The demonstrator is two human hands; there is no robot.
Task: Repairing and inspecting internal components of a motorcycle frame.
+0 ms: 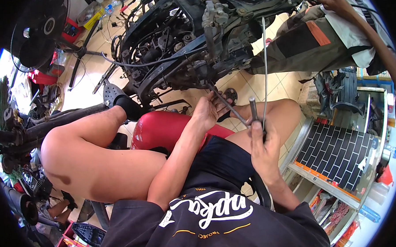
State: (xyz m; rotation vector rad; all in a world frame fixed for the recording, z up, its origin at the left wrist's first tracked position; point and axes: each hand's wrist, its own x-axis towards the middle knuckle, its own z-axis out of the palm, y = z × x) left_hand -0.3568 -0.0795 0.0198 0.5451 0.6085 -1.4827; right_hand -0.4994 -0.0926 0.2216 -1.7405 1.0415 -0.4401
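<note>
My right hand is closed around the crossbar of a metal T-handle wrench, thumb along the bar. The wrench's long shaft slants up and left to the lower side of a stripped motorcycle with bare frame and wiring. Near the shaft's far end, my left hand has its fingers curled around it. Where the tip meets the motorcycle is too small and dark to make out. A grey cable hangs from the motorcycle down to beside my right hand.
Between my legs lies a glossy red rounded piece. Another person's legs and arm are close by at the upper right. A black fan stands at upper left. On the right is a shelf cabinet with a brick-patterned top and dark parts behind.
</note>
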